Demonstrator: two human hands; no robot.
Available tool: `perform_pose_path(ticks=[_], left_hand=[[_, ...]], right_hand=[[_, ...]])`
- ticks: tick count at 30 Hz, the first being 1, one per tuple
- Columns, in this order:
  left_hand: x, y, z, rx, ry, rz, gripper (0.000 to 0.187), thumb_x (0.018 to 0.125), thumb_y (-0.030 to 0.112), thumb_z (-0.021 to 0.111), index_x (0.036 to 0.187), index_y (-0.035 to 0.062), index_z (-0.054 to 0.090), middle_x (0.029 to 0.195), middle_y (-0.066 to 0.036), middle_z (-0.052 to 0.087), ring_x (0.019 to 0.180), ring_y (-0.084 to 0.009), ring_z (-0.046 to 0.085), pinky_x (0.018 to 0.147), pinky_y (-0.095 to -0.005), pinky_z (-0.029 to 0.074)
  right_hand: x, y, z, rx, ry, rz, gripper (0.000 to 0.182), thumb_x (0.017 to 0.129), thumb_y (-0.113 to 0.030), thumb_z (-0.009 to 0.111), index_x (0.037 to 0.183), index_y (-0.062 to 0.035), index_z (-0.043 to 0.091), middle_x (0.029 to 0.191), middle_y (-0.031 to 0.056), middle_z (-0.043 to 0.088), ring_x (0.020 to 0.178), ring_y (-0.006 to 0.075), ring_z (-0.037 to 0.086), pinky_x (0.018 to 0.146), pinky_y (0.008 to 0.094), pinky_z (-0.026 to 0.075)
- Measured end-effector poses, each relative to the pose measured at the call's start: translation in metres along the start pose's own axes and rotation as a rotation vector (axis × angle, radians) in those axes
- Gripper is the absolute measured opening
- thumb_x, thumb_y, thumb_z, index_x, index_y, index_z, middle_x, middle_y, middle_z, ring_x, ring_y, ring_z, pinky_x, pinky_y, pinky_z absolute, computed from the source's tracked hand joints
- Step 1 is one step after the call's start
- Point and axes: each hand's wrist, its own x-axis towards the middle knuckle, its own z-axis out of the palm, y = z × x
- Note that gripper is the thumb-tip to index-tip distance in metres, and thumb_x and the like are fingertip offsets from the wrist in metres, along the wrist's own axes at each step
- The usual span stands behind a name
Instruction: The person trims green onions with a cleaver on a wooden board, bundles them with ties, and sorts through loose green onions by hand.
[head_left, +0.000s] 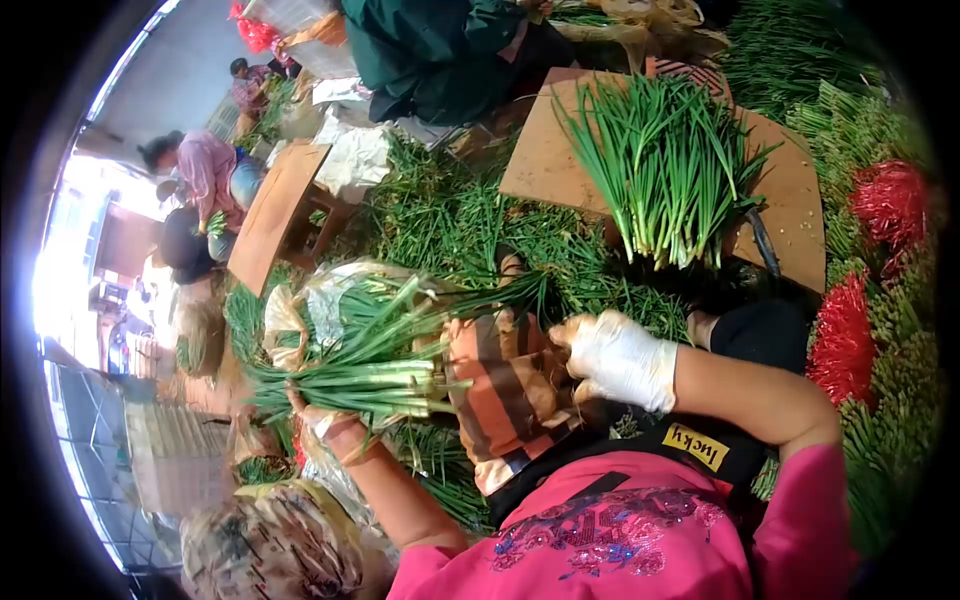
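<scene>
My left hand [328, 428], at the lower left, is closed under a bundle of long green stalks [370, 390] with pale ends pointing right. More loose stalks lie just above that bundle. My right hand [620, 360] wears a white glove and is beside a brown striped cloth [500, 380] on my lap. Its fingers are curled, and what they hold, if anything, is too small to make out. A large bunch of green stalks with white ends [670, 170] rests on a brown board [555, 140] at the upper right.
Cut greens [430, 210] cover the ground. Red plastic string [845, 340] and stacked bundles [900, 440] line the right side. Another brown board [275, 215] stands on a stool at left. A person in dark green [430, 50] and a person in pink [208, 175] are farther off.
</scene>
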Motion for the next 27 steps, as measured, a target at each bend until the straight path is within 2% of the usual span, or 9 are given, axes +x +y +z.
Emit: perform_pose_path(ticks=[4,7,11,13,16,19,23,25,27], left_hand=[[-0.003,-0.003,0.027,-0.102,-0.389,-0.101,0.039,0.088,0.028,0.053,0.120,0.0065,0.053,0.097,-0.007,0.063,0.084,-0.0225,0.059,0.081,-0.0385,0.049],[-0.009,-0.019,0.051,-0.157,-0.431,-0.162,0.039,0.090,0.024,0.051,0.124,0.0051,0.050,0.092,-0.005,0.060,0.082,-0.0188,0.058,0.080,-0.0358,0.049],[-0.009,-0.040,0.076,-0.066,-0.498,-0.228,0.044,0.090,0.024,0.054,0.128,0.0039,0.044,0.091,-0.002,0.057,0.082,-0.0157,0.058,0.082,-0.0348,0.048],[-0.018,-0.058,0.105,-0.121,-0.424,-0.325,0.048,0.090,0.025,0.055,0.130,0.0036,0.040,0.088,0.000,0.055,0.079,-0.0136,0.056,0.081,-0.0335,0.047],[0.018,-0.082,0.118,0.089,-0.546,-0.382,0.054,0.086,0.027,0.057,0.131,0.0026,0.039,0.086,0.000,0.053,0.076,-0.0135,0.054,0.074,-0.0344,0.048],[0.024,-0.127,0.187,0.247,-0.493,-0.445,0.054,0.086,0.024,0.057,0.132,0.0010,0.038,0.081,-0.001,0.054,0.071,-0.0140,0.053,0.069,-0.0323,0.048],[0.065,-0.216,0.245,0.434,-0.613,-0.743,0.054,0.086,0.021,0.057,0.132,-0.0011,0.039,0.082,-0.002,0.058,0.072,-0.0148,0.058,0.064,-0.0311,0.051],[0.071,-0.260,0.275,0.593,-0.726,-0.847,0.057,0.082,0.025,0.063,0.129,-0.0007,0.043,0.088,-0.005,0.062,0.079,-0.0149,0.059,0.068,-0.0319,0.051],[0.073,-0.318,0.293,0.878,-0.600,-0.729,0.068,0.076,0.031,0.070,0.130,-0.0003,0.043,0.106,-0.008,0.062,0.091,-0.0160,0.058,0.085,-0.0345,0.046]], right_hand=[[0.007,0.113,0.003,0.249,0.166,0.277,0.025,0.080,-0.024,0.059,0.101,-0.0097,0.061,0.110,0.0122,0.058,0.095,0.0237,0.058,0.071,0.0335,0.049],[0.008,0.183,-0.044,-0.511,0.329,0.372,0.032,0.081,-0.007,0.051,0.112,-0.0138,0.057,0.127,0.0106,0.051,0.115,0.0266,0.050,0.083,0.0356,0.047],[0.006,0.259,-0.056,-0.738,0.098,0.646,0.037,0.082,-0.009,0.051,0.118,-0.0167,0.056,0.133,0.0066,0.046,0.123,0.0238,0.044,0.093,0.0390,0.044],[-0.003,0.285,-0.055,-0.703,-0.041,0.540,0.027,0.080,-0.012,0.055,0.105,-0.0173,0.065,0.124,0.0062,0.055,0.120,0.0260,0.047,0.091,0.0384,0.045],[-0.012,0.295,-0.068,-0.681,0.321,0.287,0.011,0.073,-0.013,0.061,0.081,-0.0151,0.068,0.109,0.0043,0.063,0.113,0.0241,0.054,0.083,0.0373,0.048],[0.015,0.255,-0.073,-0.595,0.421,0.091,0.013,0.074,-0.011,0.059,0.085,-0.0118,0.065,0.108,0.0079,0.062,0.109,0.0253,0.056,0.081,0.0394,0.048],[0.031,0.211,-0.025,-0.539,-0.088,0.015,0.015,0.070,-0.014,0.061,0.085,-0.0135,0.066,0.109,0.0035,0.062,0.114,0.0241,0.052,0.101,0.0454,0.034],[0.014,0.226,-0.006,-0.243,-0.456,0.289,0.018,0.071,-0.018,0.061,0.088,-0.0163,0.067,0.106,0.0006,0.062,0.113,0.0206,0.051,0.106,0.0472,0.026],[-0.014,0.234,-0.018,-0.215,-0.238,0.230,0.023,0.073,-0.015,0.057,0.093,-0.0162,0.069,0.088,0.0044,0.065,0.099,0.0187,0.059,0.106,0.0472,0.027]])
